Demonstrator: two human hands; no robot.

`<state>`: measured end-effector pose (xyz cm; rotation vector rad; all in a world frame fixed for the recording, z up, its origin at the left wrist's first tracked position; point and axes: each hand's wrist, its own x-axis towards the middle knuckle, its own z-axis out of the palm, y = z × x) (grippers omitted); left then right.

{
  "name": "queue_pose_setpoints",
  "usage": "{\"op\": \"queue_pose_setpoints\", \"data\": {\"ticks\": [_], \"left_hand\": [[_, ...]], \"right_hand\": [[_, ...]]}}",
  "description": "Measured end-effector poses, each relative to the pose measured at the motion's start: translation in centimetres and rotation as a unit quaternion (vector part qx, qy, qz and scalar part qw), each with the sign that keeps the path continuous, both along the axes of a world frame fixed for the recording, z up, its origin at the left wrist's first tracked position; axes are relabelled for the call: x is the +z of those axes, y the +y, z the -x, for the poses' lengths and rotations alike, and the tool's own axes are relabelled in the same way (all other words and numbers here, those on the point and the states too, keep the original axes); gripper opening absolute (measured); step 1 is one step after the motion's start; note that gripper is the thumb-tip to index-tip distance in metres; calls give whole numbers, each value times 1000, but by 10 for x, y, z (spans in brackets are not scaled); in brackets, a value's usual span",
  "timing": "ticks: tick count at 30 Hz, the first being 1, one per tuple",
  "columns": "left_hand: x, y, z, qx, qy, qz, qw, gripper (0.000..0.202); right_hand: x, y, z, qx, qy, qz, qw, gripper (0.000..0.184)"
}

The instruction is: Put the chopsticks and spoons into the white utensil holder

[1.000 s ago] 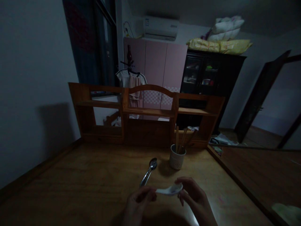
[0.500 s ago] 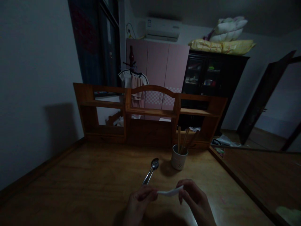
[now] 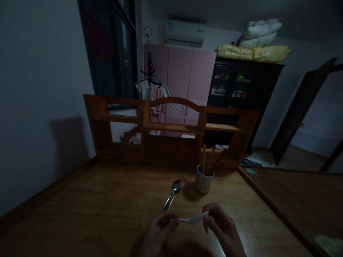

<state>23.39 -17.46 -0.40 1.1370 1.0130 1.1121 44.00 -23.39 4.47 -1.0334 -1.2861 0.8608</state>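
As seen in the head view, the left hand (image 3: 160, 228) has finger and thumb clamped on the handle of a white spoon (image 3: 193, 220), lower centre of the frame. The right hand (image 3: 221, 225) curls its fingers at the bowl end — whether they grip cannot be told. Handling appears under way, the spoon not yet set down; metal spoons (image 3: 177, 186) already lie on the table (image 3: 107, 203) (chopsticks (image 3: 204, 159) stand in a holder (image 3: 203, 184), right of centre).

Head cam, close above desk (image 3: 102, 203), faces fwd/down twd pink wardrobe (image 3: 179, 75).
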Motion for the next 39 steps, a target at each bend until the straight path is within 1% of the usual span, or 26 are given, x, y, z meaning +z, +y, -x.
{"op": "queue_pose_setpoints", "data": {"ticks": [7,9,12,15,19,23,26,29,35,39], "left_hand": [[18,-3,-8,27,28,-18,999,38],[20,-3,-9,16,33,-24,999,37],[20,-5,-10,5,34,-36,999,36],[17,-8,-11,22,18,-47,998,34],[16,-11,-11,31,7,-60,998,33],[21,-9,-9,17,7,-39,999,35],[24,-8,-7,8,5,-23,1000,36],[25,-8,-6,18,-1,-20,1000,35],[18,-6,-9,52,-42,8,998,46],[13,-7,-11,43,-47,-1,998,43]], "right_hand": [[4,-2,-2,-11,-10,10,1000,18],[5,-3,-4,-5,-19,14,1000,18],[2,-2,-7,-7,-10,15,1000,21],[-2,0,-10,-4,10,14,1000,24],[-5,3,-12,18,13,18,1000,23],[-9,4,-14,20,12,17,1000,19],[-11,4,-13,19,18,19,999,20],[-11,4,-10,8,25,16,1000,22],[-7,2,-10,14,14,21,1000,22],[-6,1,-10,18,12,17,1000,20]]}}
